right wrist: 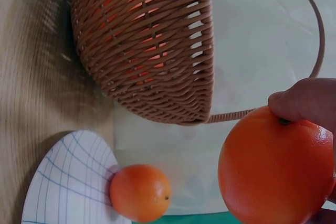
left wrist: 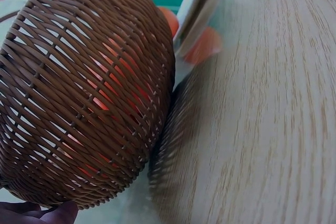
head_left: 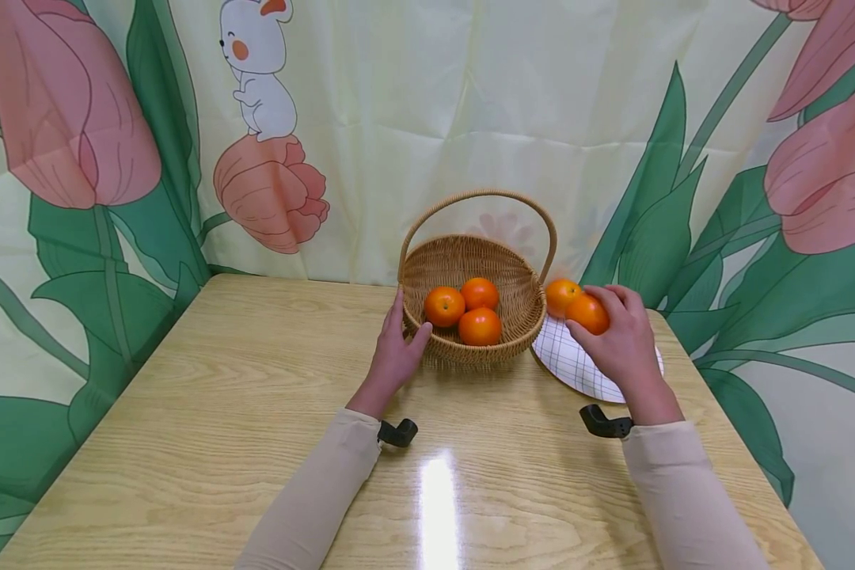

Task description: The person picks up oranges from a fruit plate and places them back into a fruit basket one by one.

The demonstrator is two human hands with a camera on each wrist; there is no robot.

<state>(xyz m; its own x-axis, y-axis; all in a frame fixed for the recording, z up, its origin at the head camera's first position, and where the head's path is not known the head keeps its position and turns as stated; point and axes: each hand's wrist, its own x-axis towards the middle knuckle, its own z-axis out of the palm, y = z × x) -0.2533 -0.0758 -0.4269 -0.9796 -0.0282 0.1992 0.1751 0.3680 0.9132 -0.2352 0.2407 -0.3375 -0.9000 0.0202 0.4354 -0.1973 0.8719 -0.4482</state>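
A wicker basket [head_left: 470, 356] with a tall handle holds three oranges [head_left: 480, 326]. My left hand [head_left: 390, 356] rests against the basket's left side, fingers straight along it and the thumb at the rim. To the right of the basket, my right hand [head_left: 623, 336] grips an orange [right wrist: 275, 169] between thumb and fingers, above a white plate [right wrist: 68, 182] with blue grid lines. Another orange [right wrist: 140, 192] sits on this plate, near its far side. In the left wrist view, only fingertips [left wrist: 63, 213] show at the basket's edge.
The wooden table [head_left: 256, 396] carries the basket and plate near its back edge. Behind it hangs a curtain [head_left: 399, 119] printed with tulips and a white rabbit. The plate lies close to the table's right edge.
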